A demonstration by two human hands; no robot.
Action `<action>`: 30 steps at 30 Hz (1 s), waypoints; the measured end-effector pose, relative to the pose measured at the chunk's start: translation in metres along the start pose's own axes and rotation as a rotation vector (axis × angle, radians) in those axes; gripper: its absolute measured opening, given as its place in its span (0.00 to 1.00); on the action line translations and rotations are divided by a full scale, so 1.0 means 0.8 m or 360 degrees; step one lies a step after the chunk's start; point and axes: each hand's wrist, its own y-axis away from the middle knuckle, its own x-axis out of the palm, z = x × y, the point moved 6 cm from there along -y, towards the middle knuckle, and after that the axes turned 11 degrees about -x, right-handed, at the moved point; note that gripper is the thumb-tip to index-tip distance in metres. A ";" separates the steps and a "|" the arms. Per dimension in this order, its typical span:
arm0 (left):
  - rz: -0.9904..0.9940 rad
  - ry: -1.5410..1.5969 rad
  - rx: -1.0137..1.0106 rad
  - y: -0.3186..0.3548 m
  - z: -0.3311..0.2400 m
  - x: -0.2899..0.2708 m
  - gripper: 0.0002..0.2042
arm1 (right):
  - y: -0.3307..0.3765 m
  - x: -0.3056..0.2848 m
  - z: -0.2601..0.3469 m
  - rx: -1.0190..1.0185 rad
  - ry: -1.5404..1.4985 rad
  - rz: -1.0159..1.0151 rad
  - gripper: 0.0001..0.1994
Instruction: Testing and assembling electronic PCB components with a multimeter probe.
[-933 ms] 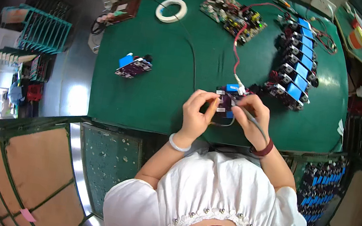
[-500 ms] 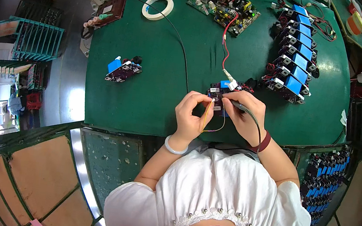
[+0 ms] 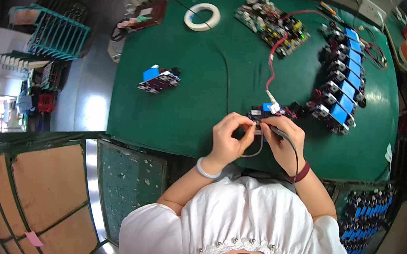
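Observation:
A small circuit board with a blue block lies near the front edge of the green table, with both of my hands over it. My left hand is closed in a pinch on a thin wire with a small white connector, held against the board's near side. In my right hand is a black pen-like probe with a cord running back over the wrist. Its tip is hidden by my fingers, close to the connector. A red cable ends in a white plug at the board's far side.
Several blue-block boards stand in a row at right. A single similar board sits at left. Farther back are a roll of white tape and a larger circuit board. A black cord crosses the table.
The whole view has shifted, so the table and its contents appear farther right and slightly lower. Both hands stay at the same board, keeping the wire and the probe.

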 end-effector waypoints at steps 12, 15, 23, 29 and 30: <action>0.0027 0.0044 0.0004 0.003 0.002 0.001 0.08 | 0.007 0.002 -0.001 0.0024 0.0046 0.0028 0.05; 0.0032 0.0047 0.0009 0.003 0.002 0.002 0.08 | 0.011 0.001 -0.005 0.0035 0.0024 0.0045 0.04; 0.0048 0.0038 -0.0063 0.001 0.010 0.000 0.07 | 0.011 -0.001 -0.013 0.0117 0.0035 0.0045 0.05; 0.0061 0.0052 -0.0062 0.001 0.012 0.003 0.07 | 0.009 0.000 -0.011 0.0050 0.0009 0.0156 0.06; 0.0064 0.0051 -0.0056 0.002 0.012 0.003 0.07 | 0.009 0.000 -0.011 0.0052 0.0007 0.0160 0.06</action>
